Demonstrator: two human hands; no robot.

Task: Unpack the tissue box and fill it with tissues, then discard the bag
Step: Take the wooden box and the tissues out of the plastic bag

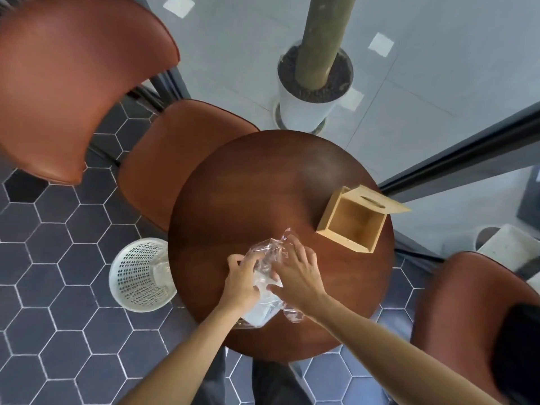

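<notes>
Both hands work the clear plastic bag (267, 260) near the counter (263, 182) front edge: left hand (241, 283) clamped on its left side, right hand (299, 271) fingers spread, pressing and pinching the top, likely to open it and get the white tissues (260, 312) out. Wooden tissue box (352, 220) sits apart at right, empty, lid (377, 198) beside it. White wastebasket (140, 273) waits on the floor at left, contents unclear.

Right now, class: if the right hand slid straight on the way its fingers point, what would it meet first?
The right hand points up-left across the clear plastic bag, which it already touches. Beyond that, probably only bare table; the wooden tissue box lies off to its right.
</notes>
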